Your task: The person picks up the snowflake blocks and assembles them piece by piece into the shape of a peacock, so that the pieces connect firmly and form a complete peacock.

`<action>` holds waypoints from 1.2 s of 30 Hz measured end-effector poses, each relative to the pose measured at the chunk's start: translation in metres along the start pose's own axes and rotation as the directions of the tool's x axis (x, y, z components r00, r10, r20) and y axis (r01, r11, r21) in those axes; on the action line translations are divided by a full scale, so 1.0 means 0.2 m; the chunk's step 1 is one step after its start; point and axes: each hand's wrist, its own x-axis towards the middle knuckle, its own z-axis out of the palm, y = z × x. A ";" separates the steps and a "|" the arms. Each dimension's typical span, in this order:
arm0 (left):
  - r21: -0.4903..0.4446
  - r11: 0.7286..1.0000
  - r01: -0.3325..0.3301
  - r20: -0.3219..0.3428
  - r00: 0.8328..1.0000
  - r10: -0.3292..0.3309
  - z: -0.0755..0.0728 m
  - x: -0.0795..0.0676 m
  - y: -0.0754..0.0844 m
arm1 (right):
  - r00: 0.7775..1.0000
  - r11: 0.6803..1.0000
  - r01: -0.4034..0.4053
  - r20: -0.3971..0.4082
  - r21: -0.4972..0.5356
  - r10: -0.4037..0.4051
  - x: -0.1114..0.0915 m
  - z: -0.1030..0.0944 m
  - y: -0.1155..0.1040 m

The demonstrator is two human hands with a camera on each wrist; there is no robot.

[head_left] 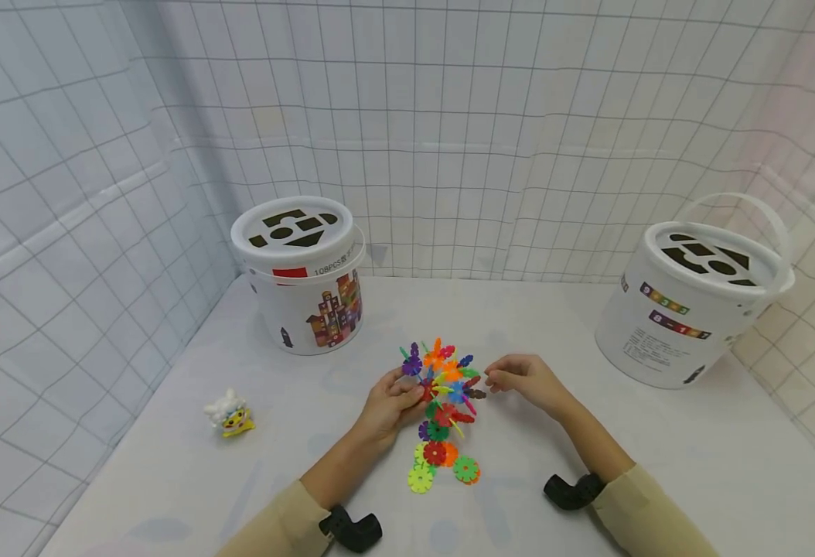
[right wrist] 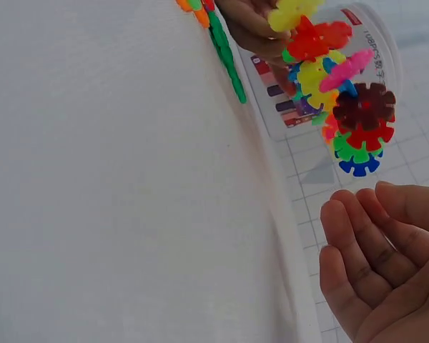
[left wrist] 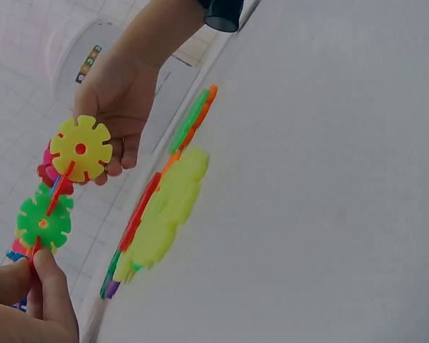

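Observation:
My left hand [head_left: 388,408] pinches a red disc in a cluster of slotted plastic snowflake discs [head_left: 445,415] joined edge to edge in many colours. In the left wrist view, its thumb and finger grip that red disc below a green disc [left wrist: 53,214], with a yellow disc [left wrist: 94,137] farther along. My right hand [head_left: 531,379] is beside the cluster's right side, fingers loosely bent and holding nothing. The right wrist view has its fingertips just short of a dark brown disc [right wrist: 349,111] and a blue disc [right wrist: 361,168] at the cluster's end.
Several loose discs, among them a yellow-green one [head_left: 421,479] and a green one [head_left: 466,469], lie on the white table [head_left: 519,309] in front of the cluster. A lidded white bucket [head_left: 289,309] stands back left, another [head_left: 651,333] back right. A small toy figure [head_left: 230,414] sits left.

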 end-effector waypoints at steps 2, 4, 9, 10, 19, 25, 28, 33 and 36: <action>-0.025 1.000 -0.001 -0.043 0.999 0.000 0.03 0.01 -0.02 | 1.000 1.000 -0.015 0.000 -0.003 0.015 -0.01 -0.01 0.01; -0.052 0.999 0.000 -0.083 0.997 -0.004 0.05 0.02 -0.03 | 1.000 1.000 -0.020 0.005 0.012 0.020 -0.02 -0.01 0.02; -0.098 0.995 -0.010 -0.202 0.979 -0.010 0.10 0.06 -0.05 | 0.999 0.999 -0.029 0.015 0.038 0.028 -0.03 0.00 0.04; -0.102 0.995 -0.010 -0.230 0.973 -0.013 0.11 0.07 -0.05 | 0.999 0.999 -0.032 0.016 0.039 0.032 -0.03 0.00 0.04; -0.058 0.998 0.033 -0.407 0.912 -0.054 0.18 0.11 -0.03 | 0.998 0.999 -0.023 0.054 0.041 0.020 -0.04 0.02 0.05; 0.083 0.995 0.056 -0.417 0.909 -0.016 0.16 0.08 -0.03 | 0.995 1.000 -0.016 0.094 -0.024 0.018 -0.05 0.07 0.04; 0.180 0.981 0.078 -0.395 0.919 -0.001 0.13 0.04 -0.02 | 0.994 0.998 0.003 0.113 -0.064 0.005 -0.05 0.09 0.03; 0.326 0.938 0.117 -0.330 0.944 -0.004 0.07 -0.01 0.00 | 0.989 0.993 0.015 0.146 -0.114 0.002 -0.06 0.16 0.00; 0.545 0.832 0.105 -0.230 0.973 0.028 0.03 -0.03 0.01 | 0.984 0.987 0.033 0.176 -0.155 -0.006 -0.07 0.20 -0.02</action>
